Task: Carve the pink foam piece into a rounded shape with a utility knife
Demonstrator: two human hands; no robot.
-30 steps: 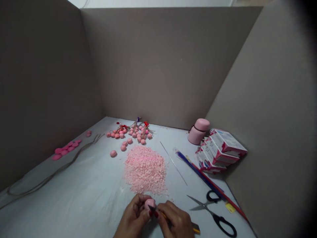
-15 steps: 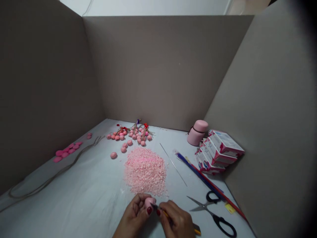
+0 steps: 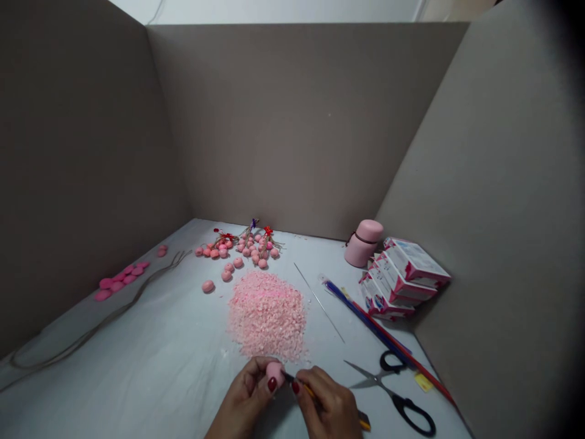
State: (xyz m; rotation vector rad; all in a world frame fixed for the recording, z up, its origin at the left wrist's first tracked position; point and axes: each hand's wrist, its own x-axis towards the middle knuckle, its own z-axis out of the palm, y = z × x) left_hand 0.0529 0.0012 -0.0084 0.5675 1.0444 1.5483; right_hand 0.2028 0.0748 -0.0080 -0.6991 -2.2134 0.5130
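Note:
Between the thumb and fingers of my left hand (image 3: 249,396) is a small rounded pink piece (image 3: 275,372), perhaps soap or wax. My right hand (image 3: 326,402) grips a yellow utility knife (image 3: 364,421), whose dark blade end meets the right side of the pink piece. Most of the knife's handle is hidden by my fingers. Just beyond both hands lies a heap of pale pink shavings (image 3: 267,317). A pair of scissors (image 3: 377,379) with black handles rests to the right of my right hand, blades apart.
Several pink balls (image 3: 208,286) and tied bunches (image 3: 256,247) lie behind the heap. Flat pink pieces (image 3: 119,280) and a cord (image 3: 132,302) are at left. At right are a needle-like rod (image 3: 319,302), blue and red strips (image 3: 365,317), stacked boxes (image 3: 402,277) and a pink flask (image 3: 364,244).
The pink piece has turned slightly in my left hand, and the knife's tip has shifted a little to the right at its edge. The view has moved slightly.

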